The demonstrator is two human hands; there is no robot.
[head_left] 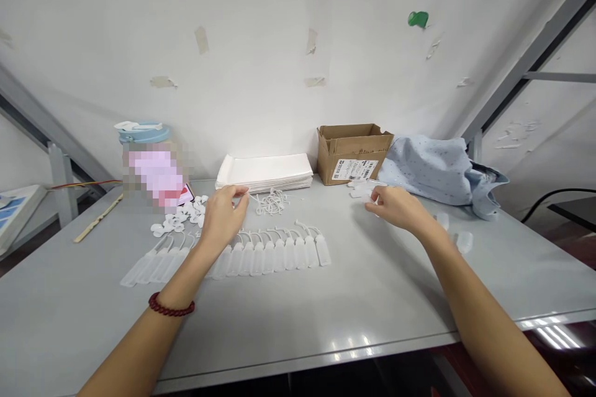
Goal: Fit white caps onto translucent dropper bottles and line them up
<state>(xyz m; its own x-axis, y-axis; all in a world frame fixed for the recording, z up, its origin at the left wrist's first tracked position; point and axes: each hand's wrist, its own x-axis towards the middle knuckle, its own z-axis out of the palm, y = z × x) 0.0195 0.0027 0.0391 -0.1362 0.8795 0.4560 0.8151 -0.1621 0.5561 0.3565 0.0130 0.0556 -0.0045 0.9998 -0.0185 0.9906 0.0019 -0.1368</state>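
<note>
My left hand (226, 214) is above the table with thumb and forefinger pinched together. At its fingertips is the end of a thin white tube, beside a tangled pile of white tubes (272, 202). My right hand (395, 206) is curled, its fingertips at small translucent plastic bottles (359, 189) in front of the cardboard box; its exact grip is partly hidden. A row of flat translucent bottles with thin tubes at their tops (274, 257) lies in the middle of the table, partly covered by my left forearm. Several white caps (179, 217) are heaped left of my left hand.
A stack of white paper-like sheets (265, 169) and an open cardboard box (354, 155) stand by the wall. Light blue cloth (426, 167) lies at right, near loose translucent pieces (464, 242). At left are a phone (186, 193), a blue-lidded container (143, 131) and a wooden stick (99, 218).
</note>
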